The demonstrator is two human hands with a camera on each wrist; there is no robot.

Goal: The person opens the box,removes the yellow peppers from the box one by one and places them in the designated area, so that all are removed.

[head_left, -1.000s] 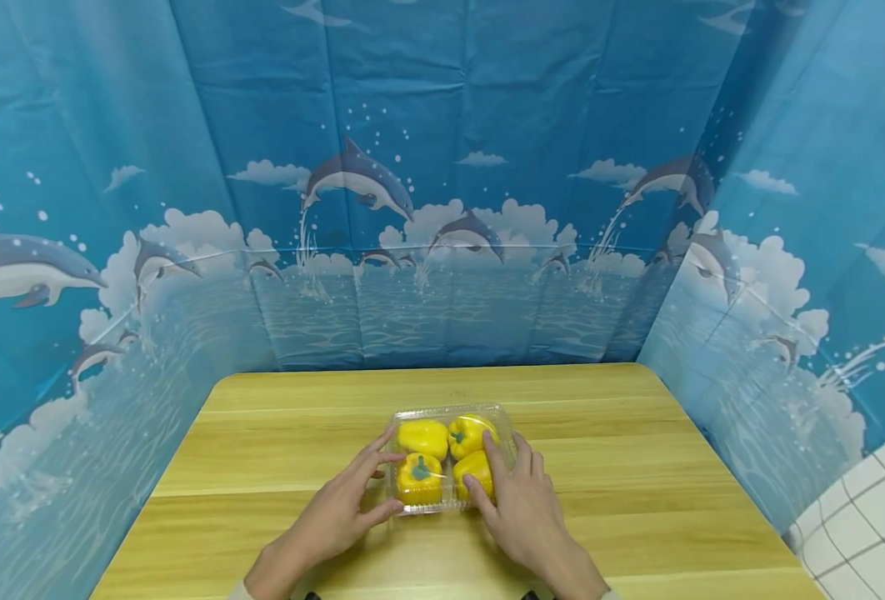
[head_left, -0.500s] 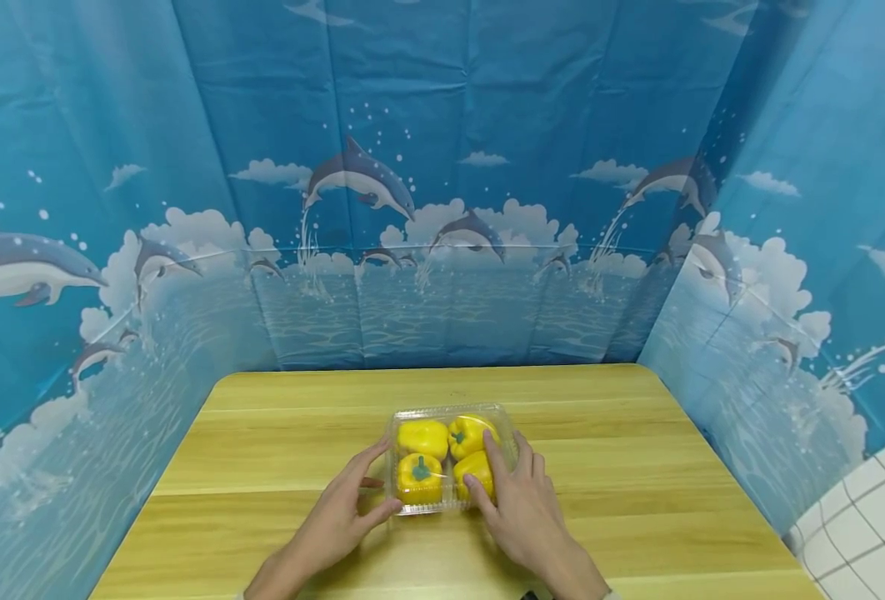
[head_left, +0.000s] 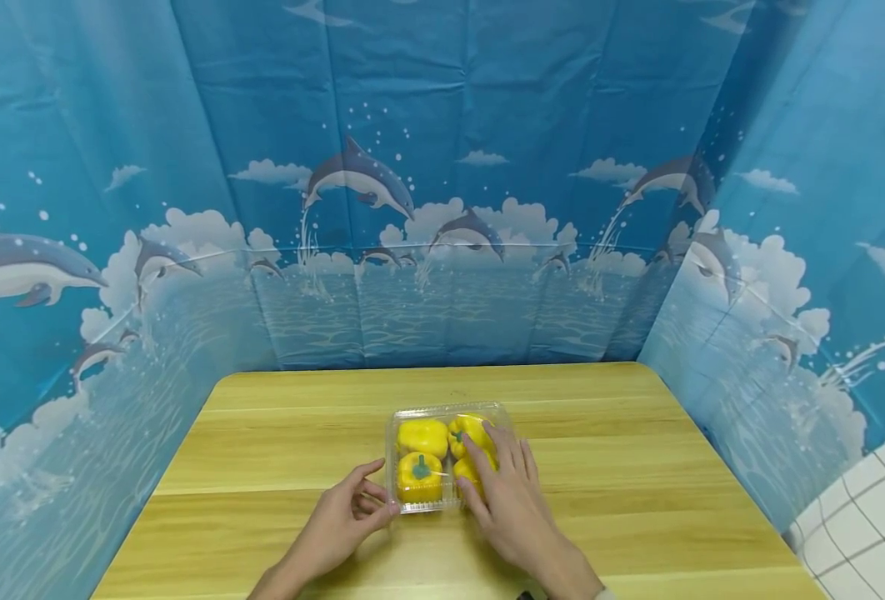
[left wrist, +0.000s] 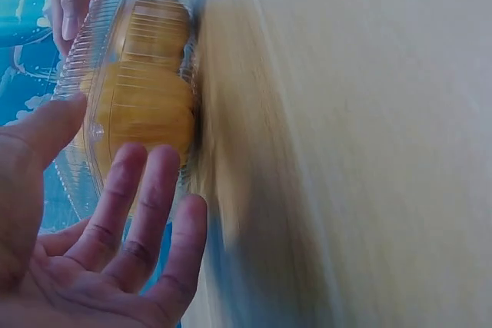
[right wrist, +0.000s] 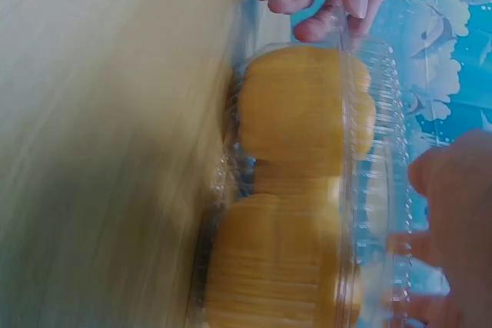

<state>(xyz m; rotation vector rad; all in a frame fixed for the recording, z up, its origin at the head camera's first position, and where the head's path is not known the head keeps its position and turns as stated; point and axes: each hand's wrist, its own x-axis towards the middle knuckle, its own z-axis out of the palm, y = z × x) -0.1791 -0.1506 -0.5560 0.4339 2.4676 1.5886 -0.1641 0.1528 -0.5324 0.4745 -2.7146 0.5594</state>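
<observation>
A clear plastic clamshell box [head_left: 450,506] sits on the wooden table with several yellow bell peppers inside; one pepper [head_left: 420,477] shows its green stem at the front left. At the box's left front corner is my left hand [head_left: 341,521], thumb at the rim, fingers loosely bent and spread beside the side wall. The left wrist view shows those fingers [left wrist: 138,243] apart from the thumb, gripping nothing. My right hand [head_left: 513,504] lies over the right part of the lid, fingers extended, hiding part of the right-hand peppers. Its contact with the lid is unclear in the right wrist view.
The wooden table [head_left: 262,433] has rounded far corners. A blue dolphin-print curtain [head_left: 442,317] hangs behind it and along both sides. White tiles with grey lines [head_left: 870,517] show at the lower right.
My left hand's fingers have come off the lid and drawn back to the left and down. My right hand has shifted slightly left over the lid. The box stays in place.
</observation>
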